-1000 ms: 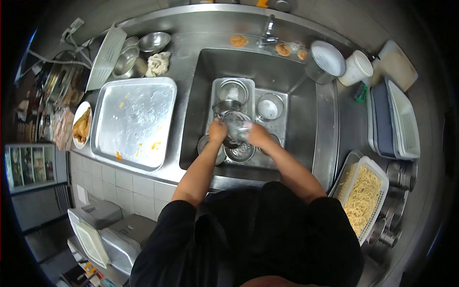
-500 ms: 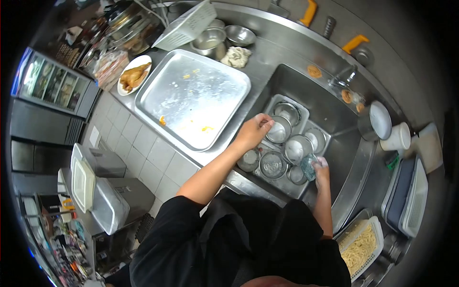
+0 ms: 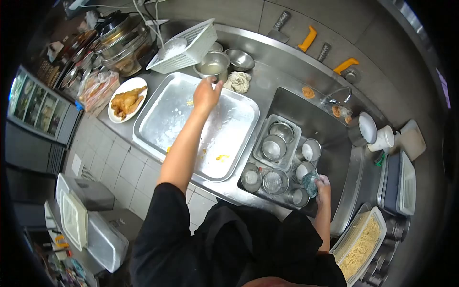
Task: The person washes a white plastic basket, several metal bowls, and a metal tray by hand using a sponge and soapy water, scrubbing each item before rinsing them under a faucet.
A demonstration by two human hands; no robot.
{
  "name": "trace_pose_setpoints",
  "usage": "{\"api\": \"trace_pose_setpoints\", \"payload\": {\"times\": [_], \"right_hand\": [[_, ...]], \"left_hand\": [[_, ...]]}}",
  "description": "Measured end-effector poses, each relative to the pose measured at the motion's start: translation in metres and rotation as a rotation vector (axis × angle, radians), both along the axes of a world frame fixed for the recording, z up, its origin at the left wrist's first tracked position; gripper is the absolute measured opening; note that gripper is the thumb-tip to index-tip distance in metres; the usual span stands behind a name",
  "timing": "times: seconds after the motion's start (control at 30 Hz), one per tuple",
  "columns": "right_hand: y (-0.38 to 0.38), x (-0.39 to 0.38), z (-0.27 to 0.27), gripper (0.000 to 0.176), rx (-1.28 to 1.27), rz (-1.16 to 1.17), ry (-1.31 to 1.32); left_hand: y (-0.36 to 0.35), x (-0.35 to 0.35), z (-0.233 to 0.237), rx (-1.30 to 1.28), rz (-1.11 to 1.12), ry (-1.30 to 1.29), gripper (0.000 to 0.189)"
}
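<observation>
My left hand (image 3: 206, 98) is stretched over the big metal tray (image 3: 229, 119), its fingertips at the near side of a steel bowl (image 3: 213, 62). Thumb and fingers look slightly apart, and no grip on the bowl shows. In the sink (image 3: 296, 107), my right hand (image 3: 323, 189) holds a green scouring pad (image 3: 310, 183) against a round metal tin (image 3: 305, 171). Several similar tins sit around it, such as one tin (image 3: 275, 182) near the front. Two more lie inside a rectangular pan (image 3: 287, 162). Wet scraps of orange food cling to the tray.
Left of the tray is a plate with cooked poultry (image 3: 128, 103). A white basket (image 3: 184, 48) leans behind it, near a crumpled cloth (image 3: 238, 82). The faucet (image 3: 342, 98) stands at the sink's back. At right, a basket holds noodles (image 3: 361, 246).
My left hand has left the tins in the sink and moved up and left across the tray to the steel bowl. My right hand stays with the pad at the tins. The view has shifted.
</observation>
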State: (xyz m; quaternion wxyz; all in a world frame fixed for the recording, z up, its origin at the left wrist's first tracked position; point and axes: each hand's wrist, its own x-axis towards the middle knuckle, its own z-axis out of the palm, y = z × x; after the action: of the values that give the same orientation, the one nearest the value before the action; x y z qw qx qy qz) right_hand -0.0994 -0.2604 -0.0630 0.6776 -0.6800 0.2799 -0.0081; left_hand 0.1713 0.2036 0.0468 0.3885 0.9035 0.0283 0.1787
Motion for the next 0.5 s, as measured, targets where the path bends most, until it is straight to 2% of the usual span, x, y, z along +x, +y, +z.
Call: {"api": "trace_pose_setpoints", "payload": {"times": [0.07,0.1,0.17,0.2,0.33,0.5], "right_hand": [[0.008,-0.015,0.003,0.019,-0.045,-0.033,0.007],[0.014,-0.023,0.007,0.018,-0.029,-0.066,0.023],[0.023,-0.038,0.013,0.018,-0.016,-0.119,0.035],[0.028,-0.045,0.018,0.016,-0.017,-0.131,0.049],[0.05,-0.064,0.041,0.016,0.018,-0.21,0.092],[0.043,-0.07,0.026,0.016,-0.003,-0.255,0.088]], "left_hand": [[0.009,0.038,-0.006,0.377,0.007,-0.06,0.043],[0.011,0.052,-0.011,0.367,-0.014,-0.065,0.043],[0.013,0.079,-0.018,0.74,-0.084,0.091,0.044],[0.012,0.089,-0.015,0.793,-0.133,0.149,0.038],[0.011,0.109,-0.013,0.792,-0.259,0.026,0.036],[0.017,0.119,-0.003,0.703,-0.312,-0.186,0.035]]}}
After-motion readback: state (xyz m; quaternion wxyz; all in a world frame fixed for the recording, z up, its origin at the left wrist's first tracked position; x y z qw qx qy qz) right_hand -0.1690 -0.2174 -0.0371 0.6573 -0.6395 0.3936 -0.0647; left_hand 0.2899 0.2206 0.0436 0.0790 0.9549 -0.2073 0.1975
